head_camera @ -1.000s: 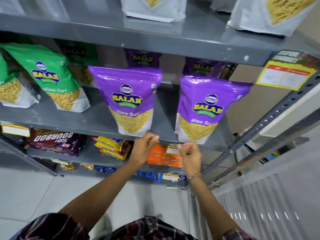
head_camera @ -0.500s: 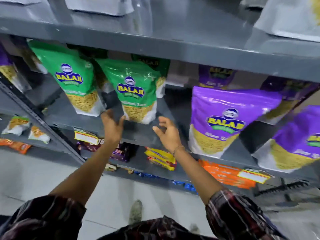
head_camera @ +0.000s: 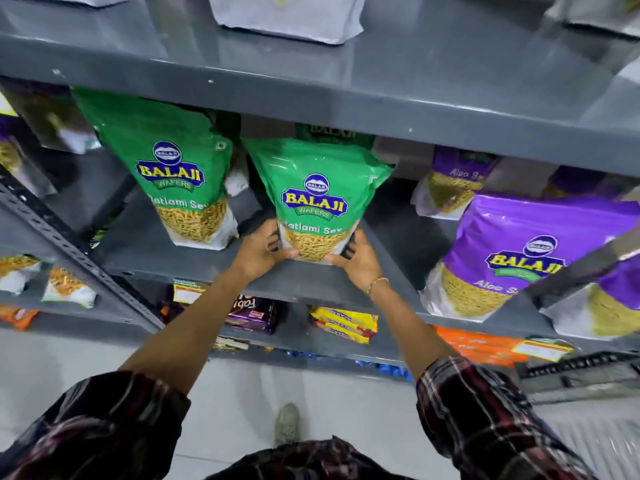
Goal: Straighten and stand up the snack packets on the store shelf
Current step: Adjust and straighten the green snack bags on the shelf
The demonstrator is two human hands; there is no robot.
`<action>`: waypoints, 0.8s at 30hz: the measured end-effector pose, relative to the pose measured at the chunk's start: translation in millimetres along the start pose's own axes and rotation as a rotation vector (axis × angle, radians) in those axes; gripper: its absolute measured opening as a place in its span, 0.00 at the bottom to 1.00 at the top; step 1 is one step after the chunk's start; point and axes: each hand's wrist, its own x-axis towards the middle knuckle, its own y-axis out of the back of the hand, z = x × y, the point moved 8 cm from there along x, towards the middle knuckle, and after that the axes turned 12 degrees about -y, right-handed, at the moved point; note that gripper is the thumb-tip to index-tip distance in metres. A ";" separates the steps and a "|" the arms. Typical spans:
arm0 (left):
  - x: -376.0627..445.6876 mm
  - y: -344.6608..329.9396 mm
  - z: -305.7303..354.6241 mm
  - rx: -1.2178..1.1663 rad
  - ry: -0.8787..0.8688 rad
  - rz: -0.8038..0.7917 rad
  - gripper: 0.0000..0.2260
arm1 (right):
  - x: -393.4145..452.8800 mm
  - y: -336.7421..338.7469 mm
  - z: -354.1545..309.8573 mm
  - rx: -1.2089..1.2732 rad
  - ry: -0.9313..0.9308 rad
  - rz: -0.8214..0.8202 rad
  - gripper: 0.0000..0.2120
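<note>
Both my arms are stretched up and forward, plaid sleeves pushed back to the elbows. My left hand (head_camera: 258, 249) cups the lower left corner of the green packet (head_camera: 317, 199), fingers curled round behind it and thumb along the bottom edge. My right hand (head_camera: 356, 258) mirrors it on the lower right corner, a thin bracelet (head_camera: 377, 284) at the wrist. So the packet's base is pinched between my two palms, sitting on the grey shelf (head_camera: 304, 282) near its front edge, leaning a little to the right.

Just beside it on the left stands a second green packet (head_camera: 173, 168), upright, not touching mine. Off to the right is a purple packet (head_camera: 512, 265), tilted, with more purple ones behind it. The shelf above (head_camera: 346, 98) hangs low over the packet tops.

Reading the labels: "BALAJI WAFERS" on both green ones, then "Ratlami Sev" partly covered. The purple one says "BALAJI" and "Aloo S…", cut off.
</note>
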 end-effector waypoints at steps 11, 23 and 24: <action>-42.3 -10.8 9.9 0.029 -0.011 0.027 0.26 | -43.8 3.2 22.7 -0.036 0.007 0.003 0.31; -76.9 -27.2 20.3 0.061 -0.029 0.014 0.26 | -81.0 4.0 30.8 -0.066 -0.014 0.033 0.32; -78.8 -26.1 19.8 0.058 -0.015 0.016 0.28 | -86.1 5.9 30.5 -0.040 0.003 0.083 0.31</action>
